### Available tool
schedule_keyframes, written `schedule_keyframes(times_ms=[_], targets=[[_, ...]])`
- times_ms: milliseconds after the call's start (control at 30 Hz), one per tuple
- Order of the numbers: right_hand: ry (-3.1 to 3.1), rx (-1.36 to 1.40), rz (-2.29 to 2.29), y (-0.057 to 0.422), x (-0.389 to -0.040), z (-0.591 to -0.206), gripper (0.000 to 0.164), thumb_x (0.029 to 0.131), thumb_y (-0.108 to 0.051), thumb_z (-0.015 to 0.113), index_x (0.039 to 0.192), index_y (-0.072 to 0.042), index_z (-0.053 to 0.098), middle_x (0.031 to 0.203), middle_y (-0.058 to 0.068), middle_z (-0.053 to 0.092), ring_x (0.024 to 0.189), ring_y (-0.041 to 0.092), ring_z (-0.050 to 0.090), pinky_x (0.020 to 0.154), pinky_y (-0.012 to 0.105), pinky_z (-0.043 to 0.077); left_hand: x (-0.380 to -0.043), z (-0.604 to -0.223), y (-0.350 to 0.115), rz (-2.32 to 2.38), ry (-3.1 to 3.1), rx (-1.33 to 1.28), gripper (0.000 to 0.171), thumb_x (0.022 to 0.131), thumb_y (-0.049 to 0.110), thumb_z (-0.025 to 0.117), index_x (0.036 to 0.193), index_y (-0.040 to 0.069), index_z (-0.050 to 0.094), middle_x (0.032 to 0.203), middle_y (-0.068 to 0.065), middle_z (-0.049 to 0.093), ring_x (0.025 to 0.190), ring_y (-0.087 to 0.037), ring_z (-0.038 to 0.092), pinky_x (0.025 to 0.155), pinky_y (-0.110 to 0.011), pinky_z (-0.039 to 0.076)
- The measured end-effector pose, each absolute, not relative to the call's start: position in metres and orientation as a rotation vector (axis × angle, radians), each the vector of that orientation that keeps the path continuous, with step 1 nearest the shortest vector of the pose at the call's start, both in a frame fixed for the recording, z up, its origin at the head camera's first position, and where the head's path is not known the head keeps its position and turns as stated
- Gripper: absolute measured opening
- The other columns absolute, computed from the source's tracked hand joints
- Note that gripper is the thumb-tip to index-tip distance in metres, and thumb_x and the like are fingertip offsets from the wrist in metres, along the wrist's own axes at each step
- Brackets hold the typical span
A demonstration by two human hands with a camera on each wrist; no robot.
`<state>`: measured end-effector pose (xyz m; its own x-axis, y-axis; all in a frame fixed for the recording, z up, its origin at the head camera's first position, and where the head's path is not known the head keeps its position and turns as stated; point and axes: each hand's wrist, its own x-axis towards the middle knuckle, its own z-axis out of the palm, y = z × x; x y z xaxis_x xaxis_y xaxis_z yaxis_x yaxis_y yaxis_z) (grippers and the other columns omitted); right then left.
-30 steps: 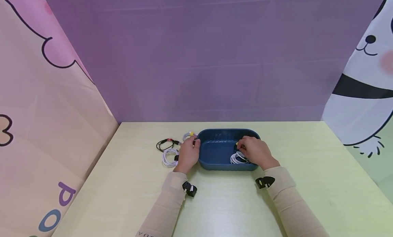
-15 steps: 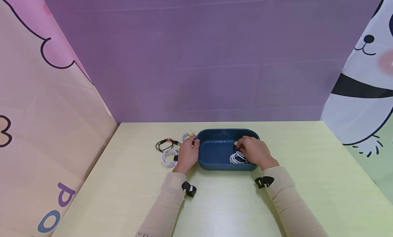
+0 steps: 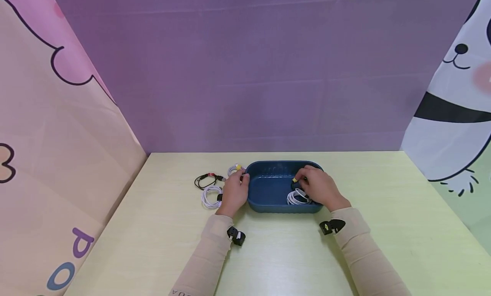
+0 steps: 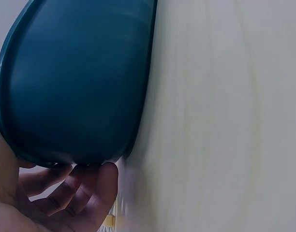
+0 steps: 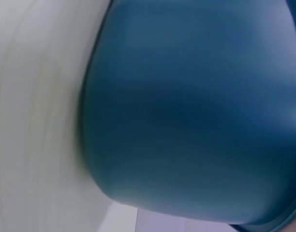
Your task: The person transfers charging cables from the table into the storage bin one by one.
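Observation:
A dark blue plastic bin (image 3: pixel 268 208) stands on the table in the head view. My left hand (image 3: pixel 235 193) holds its left end, with fingertips (image 4: pixel 108 180) against the outer wall in the left wrist view. Over the bin's right side, my right hand (image 3: pixel 319 187) reaches in, its fingertips pinching at the yellow end of a small black cable (image 3: pixel 295 185). A coiled white cable (image 3: pixel 297 197) lies in the bin just in front of it, partly behind the right hand. The right wrist view shows the bin's outer wall (image 5: pixel 186 121) and hides the fingers.
Left of the left hand lie a looped black cable (image 3: pixel 206 182) with a red tie and a white coil (image 3: pixel 209 197) with a black tie. Another white coil with a yellow tie (image 3: pixel 238 167) sits behind the hand. A purple backdrop (image 3: pixel 268 74) rises at the table's far edge.
My right hand has risen slightly, and more of the black cable's yellow end shows. The left hand and the bin stay in place.

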<state>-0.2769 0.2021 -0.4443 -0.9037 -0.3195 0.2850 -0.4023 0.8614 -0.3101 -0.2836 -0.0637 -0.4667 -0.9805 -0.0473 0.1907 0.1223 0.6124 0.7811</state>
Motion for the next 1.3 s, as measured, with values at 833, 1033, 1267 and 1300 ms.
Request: schedule_keyframes(times_ms=[833, 1033, 1267, 1300], targets=[[-2.803, 0.182, 1.052, 0.270, -0.287, -0.444, 0.021, 0.104, -0.024, 0.058, 0.105, -0.003, 0.054, 0.079, 0.006, 0.055, 0.070, 0.019, 0.050, 0.062, 0.030, 0.040, -0.284, -0.466, -0.064, -1.309, -2.652, -0.055, 0.038, 0.108, 0.025, 0.052, 0.137, 0.003, 0.062, 0.111, -0.014, 0.070, 0.089, -0.025, 0.063, 0.072, -0.035, 0.051], [-2.861, 0.187, 1.109, 0.277, -0.291, -0.448, 0.032, 0.104, -0.035, 0.058, 0.095, -0.005, 0.061, 0.075, 0.002, 0.055, 0.069, 0.019, 0.051, 0.062, 0.031, 0.041, -0.284, -0.467, -0.064, -1.306, -2.643, -0.060, 0.037, 0.108, 0.025, 0.052, 0.136, 0.003, 0.063, 0.110, -0.014, 0.070, 0.090, -0.026, 0.063, 0.074, -0.037, 0.053], [-2.893, 0.185, 1.319, 0.281, -0.293, -0.456, 0.042, 0.106, -0.042, 0.053, 0.085, -0.006, 0.058, 0.069, -0.002, 0.047, 0.068, 0.019, 0.047, 0.064, 0.031, 0.038, -0.284, -0.468, -0.065, -1.315, -2.637, -0.068, 0.038, 0.108, 0.025, 0.052, 0.137, 0.002, 0.062, 0.112, -0.014, 0.070, 0.092, -0.026, 0.063, 0.076, -0.039, 0.054], [-2.887, 0.183, 1.398, 0.282, -0.293, -0.458, 0.043, 0.106, -0.042, 0.052, 0.083, -0.007, 0.057, 0.068, -0.003, 0.045, 0.067, 0.018, 0.046, 0.064, 0.031, 0.038, -0.284, -0.468, -0.065, -1.315, -2.636, -0.067, 0.038, 0.108, 0.025, 0.052, 0.137, 0.002, 0.062, 0.112, -0.014, 0.070, 0.092, -0.026, 0.063, 0.076, -0.039, 0.053]])
